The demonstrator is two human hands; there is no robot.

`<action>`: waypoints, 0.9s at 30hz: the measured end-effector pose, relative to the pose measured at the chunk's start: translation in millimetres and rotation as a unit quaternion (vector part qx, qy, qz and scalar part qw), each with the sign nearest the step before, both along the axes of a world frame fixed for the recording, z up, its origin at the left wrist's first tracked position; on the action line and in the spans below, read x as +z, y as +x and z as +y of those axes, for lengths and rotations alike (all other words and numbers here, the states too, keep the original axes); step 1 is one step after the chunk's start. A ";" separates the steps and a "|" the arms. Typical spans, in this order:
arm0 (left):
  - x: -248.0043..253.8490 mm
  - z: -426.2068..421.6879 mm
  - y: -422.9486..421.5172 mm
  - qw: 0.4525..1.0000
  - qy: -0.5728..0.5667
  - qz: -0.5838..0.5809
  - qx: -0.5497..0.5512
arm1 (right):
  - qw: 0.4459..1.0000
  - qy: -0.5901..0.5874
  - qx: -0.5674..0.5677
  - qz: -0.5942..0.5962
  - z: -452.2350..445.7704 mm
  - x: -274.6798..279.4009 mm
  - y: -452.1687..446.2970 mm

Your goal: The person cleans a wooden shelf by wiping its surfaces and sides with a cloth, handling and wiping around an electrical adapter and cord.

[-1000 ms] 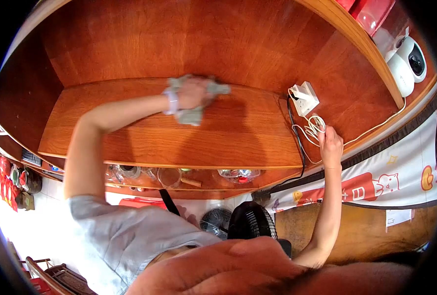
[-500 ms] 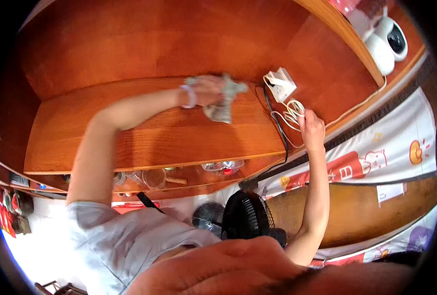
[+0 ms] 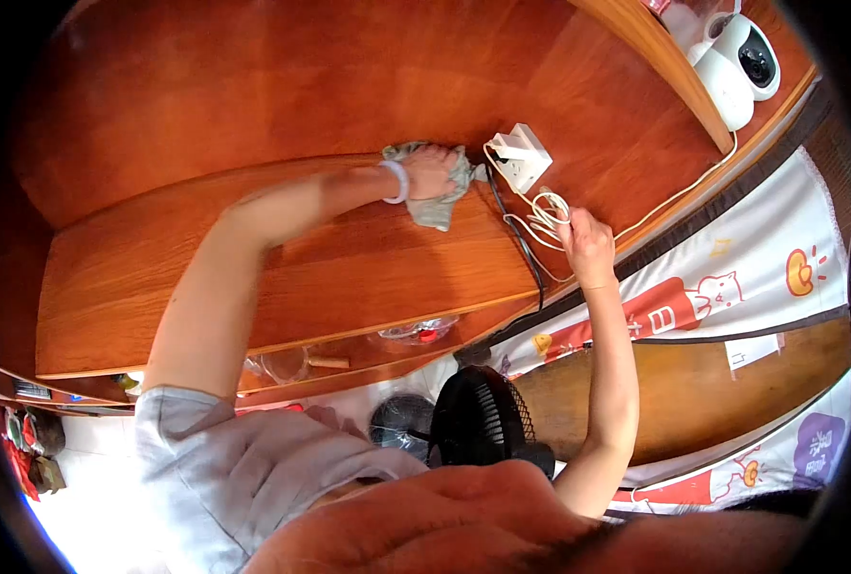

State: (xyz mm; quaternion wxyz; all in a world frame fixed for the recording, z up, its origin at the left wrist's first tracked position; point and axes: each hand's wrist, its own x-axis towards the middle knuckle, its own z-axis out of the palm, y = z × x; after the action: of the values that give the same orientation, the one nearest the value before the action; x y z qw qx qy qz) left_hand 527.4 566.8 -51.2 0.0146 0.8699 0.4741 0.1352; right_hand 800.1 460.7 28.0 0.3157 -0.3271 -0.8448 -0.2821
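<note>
My left hand [image 3: 432,172], with a pale bracelet at its wrist, lies on a grey-green cloth [image 3: 435,212] and grips it. The cloth rests on the wooden shelf [image 3: 282,273], close to the back panel. My right hand [image 3: 588,245] is closed round a coiled white cable [image 3: 547,216] at the shelf's right end. Just above the coil sits a white power strip [image 3: 523,158] with something plugged into it. A black cord [image 3: 518,239] runs down beside the cloth and over the shelf's front edge.
A white camera [image 3: 739,69] stands beyond the upright divider [image 3: 669,72] at upper right. Below the shelf are glassware [image 3: 282,364] and a black fan [image 3: 478,416]. A printed curtain [image 3: 679,301] hangs to the right.
My left hand has slid the cloth a little rightward relative to the shelf, nearer the power strip and black cord. My right hand still holds the coil. The whole view has shifted slightly.
</note>
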 end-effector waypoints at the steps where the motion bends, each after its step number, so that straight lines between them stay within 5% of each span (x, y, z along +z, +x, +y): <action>1: 2.9 5.7 13.8 0.999 0.027 0.025 0.002 | 1.000 0.000 0.000 -0.003 -1.1 0.8 -0.7; 6: -30.1 75.7 64.3 0.997 0.072 0.014 0.019 | 1.000 0.000 -0.013 -0.004 0.0 -1.2 -0.2; 9: -81.1 126.6 64.5 0.975 0.171 -0.136 0.024 | 1.000 0.006 -0.011 0.000 -2.1 2.2 -2.5; 10: 3.3 28.6 63.9 0.981 0.134 -0.127 0.064 | 1.000 0.003 -0.013 0.005 -2.2 0.7 -3.2; 11: 15.2 21.3 62.6 0.989 0.105 -0.085 0.059 | 1.000 -0.002 -0.014 0.001 -1.9 0.5 -2.5; 16: -7.1 46.7 67.1 0.986 -0.052 -0.159 -0.004 | 1.000 0.001 0.000 0.015 -1.7 1.4 -3.8; 18: 3.3 3.9 74.6 0.991 0.017 -0.035 -0.130 | 1.000 0.009 -0.004 0.017 -3.3 0.7 -5.7; 22: -18.2 -52.6 75.1 0.947 0.093 -0.056 -0.304 | 1.000 -0.008 -0.022 0.005 -2.8 -1.3 -3.2; 25: -23.5 -33.3 68.6 0.930 0.129 -0.076 -0.335 | 0.999 -0.010 -0.030 0.007 -2.2 -0.1 -1.8; 27: -21.2 -9.5 64.9 0.977 0.042 -0.031 -0.207 | 1.000 -0.012 -0.025 0.000 -2.0 1.7 -2.0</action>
State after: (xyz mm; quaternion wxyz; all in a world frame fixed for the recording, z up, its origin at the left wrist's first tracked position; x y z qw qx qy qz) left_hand 592.3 557.3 -72.4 0.0201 0.9445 0.2766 0.1761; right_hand 798.1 458.6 29.7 0.3044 -0.3520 -0.8398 -0.2798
